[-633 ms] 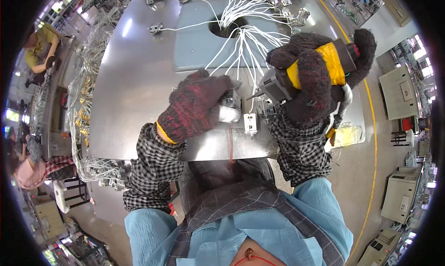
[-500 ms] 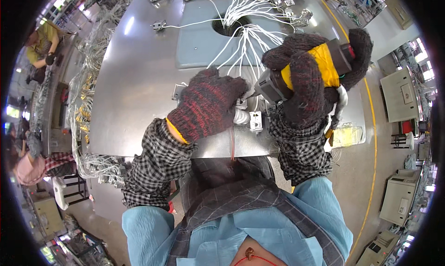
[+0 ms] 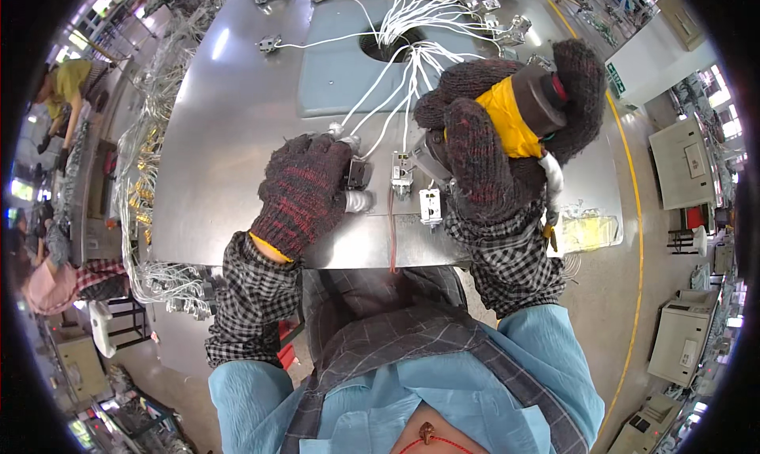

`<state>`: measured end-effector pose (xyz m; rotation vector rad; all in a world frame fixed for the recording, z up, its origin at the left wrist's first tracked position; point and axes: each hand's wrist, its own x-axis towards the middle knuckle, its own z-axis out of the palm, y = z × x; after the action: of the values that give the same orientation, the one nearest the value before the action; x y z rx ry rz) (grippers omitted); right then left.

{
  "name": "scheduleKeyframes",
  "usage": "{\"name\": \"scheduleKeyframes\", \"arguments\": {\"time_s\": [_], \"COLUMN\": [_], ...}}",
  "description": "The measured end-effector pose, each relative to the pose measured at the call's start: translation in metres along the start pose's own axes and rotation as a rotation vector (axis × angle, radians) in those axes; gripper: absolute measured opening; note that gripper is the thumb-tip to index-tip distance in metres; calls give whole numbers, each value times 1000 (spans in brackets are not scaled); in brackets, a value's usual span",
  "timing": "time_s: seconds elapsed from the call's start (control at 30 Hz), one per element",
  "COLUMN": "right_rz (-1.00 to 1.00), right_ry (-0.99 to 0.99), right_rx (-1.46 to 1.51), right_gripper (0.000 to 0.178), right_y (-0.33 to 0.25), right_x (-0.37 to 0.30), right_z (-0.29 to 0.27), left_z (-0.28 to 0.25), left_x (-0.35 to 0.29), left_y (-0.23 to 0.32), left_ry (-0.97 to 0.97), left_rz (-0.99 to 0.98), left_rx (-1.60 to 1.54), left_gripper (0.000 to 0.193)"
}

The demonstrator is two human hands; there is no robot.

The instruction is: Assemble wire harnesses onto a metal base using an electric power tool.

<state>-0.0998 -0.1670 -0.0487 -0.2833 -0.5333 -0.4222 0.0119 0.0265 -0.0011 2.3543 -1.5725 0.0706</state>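
Note:
Dark knitted gloves with red flecks cover both hands. My left hand point(image 3: 305, 189) is closed round a small metal block point(image 3: 359, 171) with a dark face, at the end of a white wire; a white-wrapped tip shows below it. My right hand point(image 3: 495, 141) grips a dark power tool point(image 3: 513, 120) bound with yellow tape. The tool's grey front end points left and down, near a metal connector block point(image 3: 401, 175) on the steel table. A second connector block point(image 3: 430, 206), white-faced, stands close by. White wires point(image 3: 408, 78) fan out from a round hole behind them.
The steel table point(image 3: 222, 177) carries a blue-grey plate point(image 3: 336, 74) round the hole. More connector blocks point(image 3: 269, 44) lie on its far part. A yellow pad point(image 3: 590, 232) is at the right edge. Bundled wires point(image 3: 142, 169) hang on the left, where a co-worker point(image 3: 67, 98) works.
My left hand has moved left, away from the tool, with a metal block in it. My right hand and the tool have shifted slightly left, and the connector block between them is now uncovered.

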Motion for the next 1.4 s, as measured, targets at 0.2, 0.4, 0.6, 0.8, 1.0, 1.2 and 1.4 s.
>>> {"name": "scheduleKeyframes", "arguments": {"time_s": [0.2,0.4,0.6,0.8,1.0,1.2,1.4], "right_rz": [35,-576,-686,-483,-597,-650,-651], "right_ry": [26,-120,-43,179,134,164,187], "right_rx": [-177,-1032,-1121,-1412,-1462,-1400,-1429], "right_gripper": [46,40,43,78,78,79,80], "right_y": [0,-3,-14,-10,9,16,17], "right_x": [3,35,38,22,29,27,24], "right_z": [6,77,100,94,86,98,102], "left_z": [6,1,11,-2,-12,7,-4], "left_x": [1,8,26,34,37,32,37], "left_y": [-10,6,22,24,42,27,33], "left_ry": [72,188,205,-79,-179,-103,-191], "left_rz": [170,182,207,73,0,47,29], "left_rx": [-104,-395,-516,-364,-253,-295,-292], "left_gripper": [68,72,63,69,62,60,61]}}
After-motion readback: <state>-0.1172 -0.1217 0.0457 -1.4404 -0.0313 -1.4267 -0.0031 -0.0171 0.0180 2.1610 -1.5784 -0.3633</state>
